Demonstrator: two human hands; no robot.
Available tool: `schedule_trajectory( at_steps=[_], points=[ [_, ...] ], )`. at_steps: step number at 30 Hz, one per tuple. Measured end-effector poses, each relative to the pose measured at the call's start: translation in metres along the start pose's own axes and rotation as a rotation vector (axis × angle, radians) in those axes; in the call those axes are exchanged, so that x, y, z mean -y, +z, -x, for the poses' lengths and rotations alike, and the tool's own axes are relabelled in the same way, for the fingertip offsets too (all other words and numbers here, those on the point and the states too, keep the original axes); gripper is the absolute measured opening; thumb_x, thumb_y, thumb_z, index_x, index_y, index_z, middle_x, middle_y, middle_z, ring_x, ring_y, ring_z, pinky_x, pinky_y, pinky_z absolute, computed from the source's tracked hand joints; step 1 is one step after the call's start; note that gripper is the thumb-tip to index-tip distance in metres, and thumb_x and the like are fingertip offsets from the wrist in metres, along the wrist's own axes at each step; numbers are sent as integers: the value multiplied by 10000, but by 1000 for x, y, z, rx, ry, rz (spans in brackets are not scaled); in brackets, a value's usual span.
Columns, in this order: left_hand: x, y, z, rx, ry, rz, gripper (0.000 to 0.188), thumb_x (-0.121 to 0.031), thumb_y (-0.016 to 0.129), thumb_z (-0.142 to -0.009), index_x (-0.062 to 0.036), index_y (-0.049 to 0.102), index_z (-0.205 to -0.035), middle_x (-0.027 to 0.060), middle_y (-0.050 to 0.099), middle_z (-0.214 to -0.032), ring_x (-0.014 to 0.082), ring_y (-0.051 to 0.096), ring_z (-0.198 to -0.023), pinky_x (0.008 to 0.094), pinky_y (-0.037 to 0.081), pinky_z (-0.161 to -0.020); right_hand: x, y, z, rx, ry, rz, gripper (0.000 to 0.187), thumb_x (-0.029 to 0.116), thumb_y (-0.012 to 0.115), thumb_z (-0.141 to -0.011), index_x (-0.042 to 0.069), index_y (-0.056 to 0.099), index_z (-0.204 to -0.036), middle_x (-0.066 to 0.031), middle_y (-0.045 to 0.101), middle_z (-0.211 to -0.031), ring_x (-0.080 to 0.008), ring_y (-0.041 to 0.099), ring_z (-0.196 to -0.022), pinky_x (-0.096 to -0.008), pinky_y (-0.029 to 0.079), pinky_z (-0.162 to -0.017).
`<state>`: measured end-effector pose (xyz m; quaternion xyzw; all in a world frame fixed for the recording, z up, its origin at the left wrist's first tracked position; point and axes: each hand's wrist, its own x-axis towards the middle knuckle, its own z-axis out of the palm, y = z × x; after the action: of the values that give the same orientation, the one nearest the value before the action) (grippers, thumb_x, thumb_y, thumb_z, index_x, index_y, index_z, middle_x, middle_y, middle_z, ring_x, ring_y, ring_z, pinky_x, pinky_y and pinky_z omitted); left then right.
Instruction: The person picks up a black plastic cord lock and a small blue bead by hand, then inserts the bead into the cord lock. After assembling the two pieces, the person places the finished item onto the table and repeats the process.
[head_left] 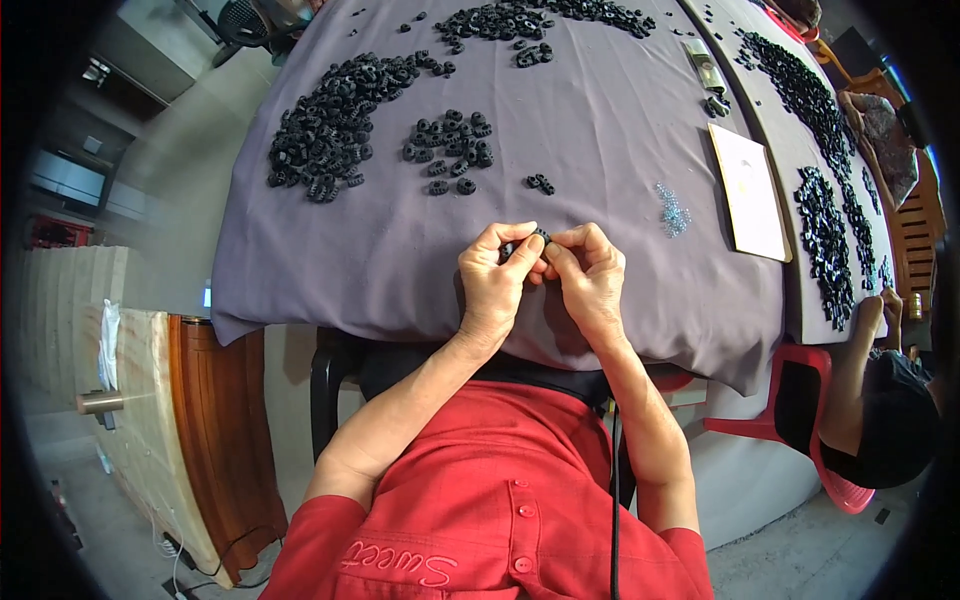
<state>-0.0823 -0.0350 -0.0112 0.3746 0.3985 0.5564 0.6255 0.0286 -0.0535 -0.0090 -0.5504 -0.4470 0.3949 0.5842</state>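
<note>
From my remote seat I see the left hand (492, 288) and the right hand (592, 278) pinching a small black piece (541, 237) between thumbs and fingers, which partly cover it. The piece sits left of the white board (748, 190), level with its near end. Just left of that board I see clear blue beads (673, 210); farther left, a short black row (541, 184) and, well apart, a large black heap (325, 130).
</note>
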Motion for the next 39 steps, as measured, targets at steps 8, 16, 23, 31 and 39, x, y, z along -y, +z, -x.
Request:
schedule_trajectory(
  at_steps=[8, 16, 23, 31, 39],
  points=[
    [-4, -10, -9, 53, -128, 224, 97, -26, 614, -859, -19, 620, -956, 27, 597, -723, 79, 548, -549, 207, 442, -477, 7, 0, 2, 98, 49, -126, 86, 1, 628, -825, -24, 573, -887, -37, 626, -742, -66, 581, -672, -202, 484, -600],
    [-14, -20, -16, 210, -243, 252, 257, -34, 625, -844, -33, 515, -1077, 12, 550, -721, 49, 458, -506, 186, 367, -427, 9, -13, -4, 240, -55, 68, 375, 60, 756, -719, -6, 572, -1038, -35, 570, -879, -54, 486, -605, -210, 437, -561],
    [-22, -18, -16, 312, -378, 230, 296, -36, 615, -853, -2, 490, -1119, 34, 582, -767, 40, 462, -518, 170, 363, -411, 11, -17, -7, 341, -130, 76, 372, 76, 769, -695, 12, 618, -1029, -43, 546, -964, -69, 471, -621, -222, 437, -583],
    [-21, -20, -19, 398, -484, 328, 318, -51, 610, -868, -27, 518, -1172, 86, 644, -869, 32, 483, -527, 165, 377, -422, 4, -14, -5, 280, -107, -57, 304, 33, 750, -702, 8, 619, -976, -17, 549, -907, -55, 466, -649, -214, 436, -610],
    [-19, -24, -20, 382, -493, 356, 282, -41, 605, -863, -18, 515, -1129, 58, 616, -819, 34, 467, -517, 153, 378, -416, 15, -9, -4, 277, -213, 194, 300, 42, 720, -733, 3, 607, -1009, -34, 553, -917, -74, 454, -646, -223, 422, -598]
  ],
)
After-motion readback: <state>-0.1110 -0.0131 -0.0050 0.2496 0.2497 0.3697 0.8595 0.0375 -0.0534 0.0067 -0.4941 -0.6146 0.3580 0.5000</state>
